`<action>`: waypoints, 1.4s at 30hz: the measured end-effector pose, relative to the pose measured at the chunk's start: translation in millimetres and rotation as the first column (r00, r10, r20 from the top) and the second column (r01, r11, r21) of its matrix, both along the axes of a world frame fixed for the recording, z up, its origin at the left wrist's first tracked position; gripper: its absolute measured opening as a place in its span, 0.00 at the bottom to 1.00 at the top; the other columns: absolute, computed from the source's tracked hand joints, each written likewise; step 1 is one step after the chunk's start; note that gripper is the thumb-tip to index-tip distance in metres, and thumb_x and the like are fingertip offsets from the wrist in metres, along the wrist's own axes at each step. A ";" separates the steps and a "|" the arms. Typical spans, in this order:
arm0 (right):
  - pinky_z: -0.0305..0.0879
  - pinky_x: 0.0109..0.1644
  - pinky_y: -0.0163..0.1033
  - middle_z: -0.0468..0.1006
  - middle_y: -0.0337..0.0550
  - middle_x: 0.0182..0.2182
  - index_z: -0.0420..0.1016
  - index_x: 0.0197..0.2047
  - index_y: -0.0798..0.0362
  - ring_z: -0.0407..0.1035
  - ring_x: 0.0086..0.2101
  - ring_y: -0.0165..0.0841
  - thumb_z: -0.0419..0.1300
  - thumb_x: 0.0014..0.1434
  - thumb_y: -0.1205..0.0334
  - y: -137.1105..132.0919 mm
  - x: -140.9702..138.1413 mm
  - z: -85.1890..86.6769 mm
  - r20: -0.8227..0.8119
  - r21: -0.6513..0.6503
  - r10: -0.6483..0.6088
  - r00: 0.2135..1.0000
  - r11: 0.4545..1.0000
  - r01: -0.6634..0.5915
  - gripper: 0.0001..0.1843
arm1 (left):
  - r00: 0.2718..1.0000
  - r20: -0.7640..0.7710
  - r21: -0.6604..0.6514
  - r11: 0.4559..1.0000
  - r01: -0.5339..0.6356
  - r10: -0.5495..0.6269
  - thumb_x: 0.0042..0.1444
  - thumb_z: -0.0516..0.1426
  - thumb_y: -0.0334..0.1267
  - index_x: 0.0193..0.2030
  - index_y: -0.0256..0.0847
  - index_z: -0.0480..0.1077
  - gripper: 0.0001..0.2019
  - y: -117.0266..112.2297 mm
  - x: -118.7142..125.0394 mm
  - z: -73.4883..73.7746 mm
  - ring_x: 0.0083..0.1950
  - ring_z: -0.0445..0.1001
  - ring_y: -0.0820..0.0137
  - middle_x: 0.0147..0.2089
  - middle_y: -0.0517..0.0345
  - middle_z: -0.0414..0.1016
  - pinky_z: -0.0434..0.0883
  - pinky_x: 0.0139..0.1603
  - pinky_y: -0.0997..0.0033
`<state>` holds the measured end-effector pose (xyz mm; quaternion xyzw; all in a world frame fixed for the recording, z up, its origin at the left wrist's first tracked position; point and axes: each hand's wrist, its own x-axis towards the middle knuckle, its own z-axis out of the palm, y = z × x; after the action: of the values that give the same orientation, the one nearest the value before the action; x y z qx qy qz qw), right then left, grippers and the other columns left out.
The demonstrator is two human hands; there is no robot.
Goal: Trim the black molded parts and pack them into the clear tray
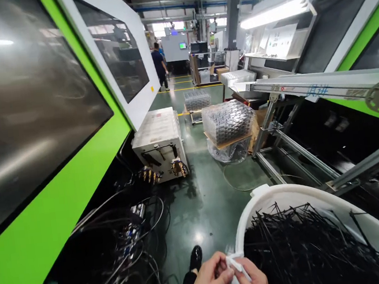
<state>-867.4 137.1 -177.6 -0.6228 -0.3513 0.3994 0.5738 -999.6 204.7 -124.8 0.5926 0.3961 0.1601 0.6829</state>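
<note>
Factory floor around you: at bottom centre, your left hand (208, 282) and right hand (255, 281) close on a white scrap (235, 276), just beside a white bin (277, 194) heaped with thin black plastic strips (304, 247). Farther up the centre, stacked clear plastic trays (228, 121) stand across from a green injection moulding machine (45, 199).

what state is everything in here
left hand, pinching white soft piece
right hand, pinching that piece too
white tub, filled with black plastic strips
clear trays, stacked on cardboard
hoses, lying in loose loops
</note>
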 end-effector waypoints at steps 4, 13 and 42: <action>0.70 0.25 0.47 0.76 0.37 0.19 0.81 0.26 0.32 0.73 0.21 0.46 0.53 0.58 0.46 101.8 -31.9 10.0 0.251 -0.001 0.125 0.960 0.992 -0.129 0.16 | 0.997 -0.068 -0.011 1.000 0.026 -0.026 0.54 0.57 0.68 0.38 0.39 0.67 0.29 106.9 -29.5 -3.0 0.28 0.67 0.72 0.27 0.63 0.67 0.66 0.33 0.72; 0.70 0.45 0.45 0.81 0.46 0.36 0.80 0.41 0.45 0.74 0.37 0.42 0.50 0.64 0.53 247.2 -69.1 49.2 0.282 -0.022 0.272 0.920 0.960 -0.278 0.16 | 0.961 -0.178 0.043 0.977 -0.208 0.212 0.52 0.61 0.59 0.48 0.38 0.70 0.27 260.9 -74.5 13.9 0.34 0.73 0.68 0.35 0.58 0.75 0.72 0.39 0.68; 0.60 0.30 0.26 0.75 0.25 0.23 0.78 0.29 0.48 0.71 0.27 0.24 0.72 0.52 0.64 694.2 140.9 15.6 -0.039 -0.215 0.187 0.982 0.958 -0.191 0.06 | 0.885 -0.466 0.228 0.967 0.114 0.006 0.55 0.56 0.52 0.46 0.40 0.72 0.20 707.7 113.6 -24.1 0.40 0.80 0.62 0.40 0.52 0.80 0.75 0.40 0.70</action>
<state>-726.5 831.3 -162.0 -0.6416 -0.3581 0.4941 0.4646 -886.0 912.3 -148.9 0.7055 0.5071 0.0435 0.4931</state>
